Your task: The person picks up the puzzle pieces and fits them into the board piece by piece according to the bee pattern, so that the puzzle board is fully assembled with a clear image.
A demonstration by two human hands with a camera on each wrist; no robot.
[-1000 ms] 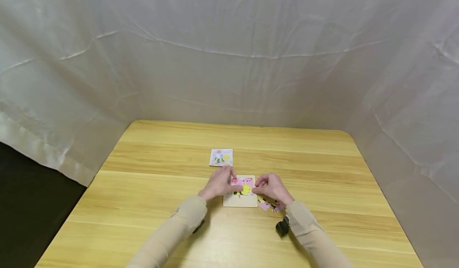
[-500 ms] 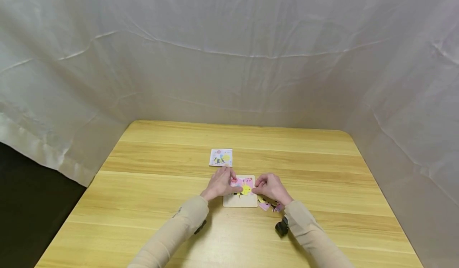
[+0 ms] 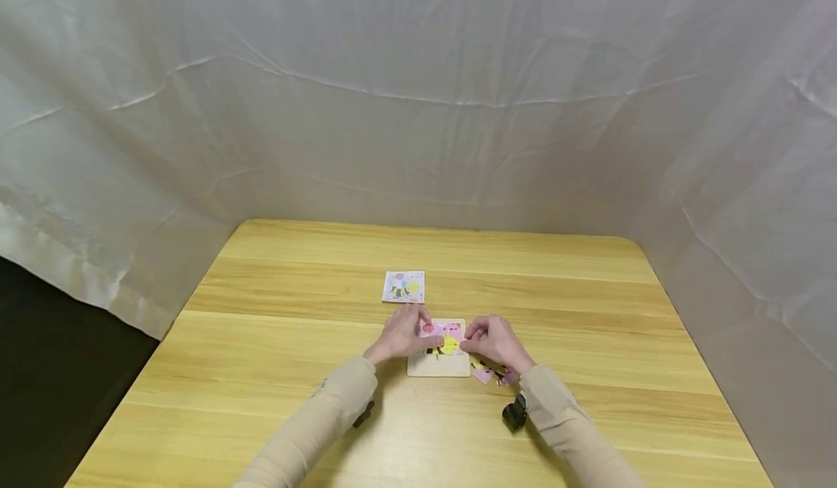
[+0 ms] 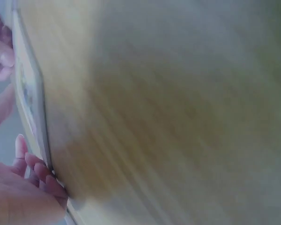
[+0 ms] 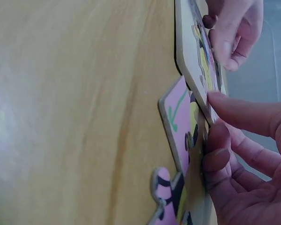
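Observation:
A small square puzzle board [image 3: 438, 367] lies on the wooden table [image 3: 275, 343], with pink and yellow pieces [image 3: 448, 341] set in its upper part. My left hand [image 3: 413, 334] rests on the board's left side, fingertips pressing the pieces; the left wrist view shows its fingers [image 4: 35, 163] against the board's edge [image 4: 30, 93]. My right hand [image 3: 476, 341] touches the board's right side with its fingertips. In the right wrist view one finger [image 5: 253, 115] meets the board's edge [image 5: 186, 56], and the others rest on loose pieces [image 5: 174, 119].
A printed picture card [image 3: 403, 286] lies just beyond the board. Several loose pink pieces [image 3: 487, 374] sit right of the board under my right wrist. A black wrist camera [image 3: 515, 412] hangs by the right sleeve. White sheeting walls in the table.
Both hands stay on the board; the left hand's fingers shift only slightly over the upper left pieces.

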